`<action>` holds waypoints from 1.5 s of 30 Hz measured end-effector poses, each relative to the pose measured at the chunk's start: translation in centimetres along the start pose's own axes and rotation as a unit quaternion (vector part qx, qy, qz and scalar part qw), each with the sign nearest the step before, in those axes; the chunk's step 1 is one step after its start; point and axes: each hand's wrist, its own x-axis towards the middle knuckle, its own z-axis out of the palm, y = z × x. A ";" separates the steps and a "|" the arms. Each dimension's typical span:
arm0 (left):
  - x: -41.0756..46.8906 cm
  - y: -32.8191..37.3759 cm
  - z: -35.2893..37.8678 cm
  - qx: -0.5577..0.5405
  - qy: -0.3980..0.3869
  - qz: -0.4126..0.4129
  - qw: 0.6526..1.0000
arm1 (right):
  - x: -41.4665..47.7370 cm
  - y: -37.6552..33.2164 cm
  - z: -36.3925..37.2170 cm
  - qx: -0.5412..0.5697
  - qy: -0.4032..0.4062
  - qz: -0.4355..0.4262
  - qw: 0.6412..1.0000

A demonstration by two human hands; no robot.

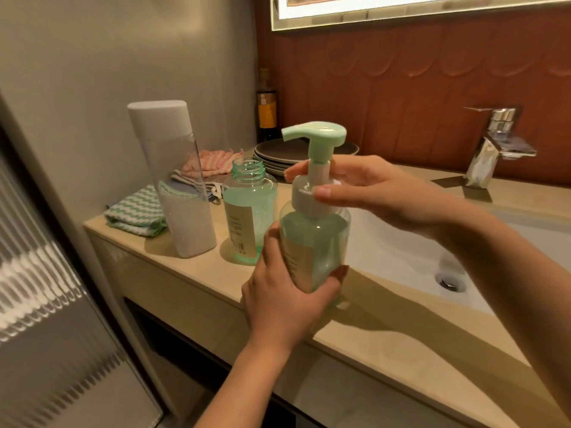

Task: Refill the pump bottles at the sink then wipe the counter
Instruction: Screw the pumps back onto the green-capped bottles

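1. The left hand (278, 304) grasps the lower body of a clear, green-tinted plastic pump bottle (318, 242), fingers curled round it, over the beige stone counter (197, 273).
2. The right hand (380, 193) pinches the bottle's white pump collar between thumb and fingers.
3. At the held bottle's 10 o'clock stands an uncapped green-tinted bottle (250, 211); farther on, a tall clear white-lidded container (179, 193).
4. The white sink basin (401, 248) lies at its 3 o'clock.
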 end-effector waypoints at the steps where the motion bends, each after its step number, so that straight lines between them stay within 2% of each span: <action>1: 0.0 0.0 0.0 0.000 0.001 0.000 1.000 | 0.1 -0.1 0.1 -0.011 0.022 -0.008 1.000; 5: 0.1 -0.2 0.1 0.003 0.000 0.001 1.000 | 0.3 -0.3 0.5 -0.105 0.114 -0.031 0.987; 8: 0.0 -0.2 0.1 -0.001 0.000 0.004 1.000 | 0.1 -1.1 1.0 -0.211 0.191 -0.029 0.958; 13: 0.0 -0.4 0.2 -0.003 -0.006 0.003 1.000 | 0.3 -1.2 2.0 -0.335 0.257 -0.016 0.906; 20: 0.0 -0.3 0.3 -0.007 0.005 0.005 1.000 | 1.2 -0.7 2.8 -0.331 0.277 0.044 0.901; 24: 0.0 -0.2 0.2 -0.011 0.008 0.000 1.000 | 1.6 -0.2 3.7 -0.391 0.269 0.046 0.879; 25: 0.0 -0.2 0.2 -0.012 0.010 0.000 1.000 | 1.5 -0.2 3.8 -0.378 0.254 0.036 0.890; 27: 0.1 -0.2 0.2 -0.012 0.006 -0.001 1.000 | 1.3 -0.7 3.5 -0.295 0.200 0.027 0.934; 29: 0.1 -0.2 0.1 -0.015 -0.004 -0.005 1.000 | 0.7 -1.2 2.7 -0.147 0.109 0.030 0.983; 30: 0.1 -0.2 0.1 -0.017 -0.005 -0.003 1.000 | 0.4 -1.3 2.3 -0.065 0.056 0.036 0.996; 32: 0.1 -0.2 0.0 -0.016 -0.008 0.001 1.000 | -0.1 -1.1 1.4 0.021 -0.015 0.047 0.999; 34: 0.1 -0.2 0.0 -0.017 -0.015 0.000 1.000 | -0.3 -0.8 0.9 0.037 -0.040 0.048 0.997; 37: 0.1 -0.2 0.0 -0.023 -0.015 -0.003 1.000 | -0.1 -0.7 0.5 0.017 -0.021 0.028 0.999; 41: 0.0 -0.4 0.1 -0.020 -0.006 -0.002 1.000 | 0.2 -0.6 0.7 -0.085 0.074 -0.007 0.994; 45: 0.1 -0.4 0.2 -0.023 -0.004 -0.002 1.000 | 0.2 -0.6 1.3 -0.132 0.127 -0.017 0.983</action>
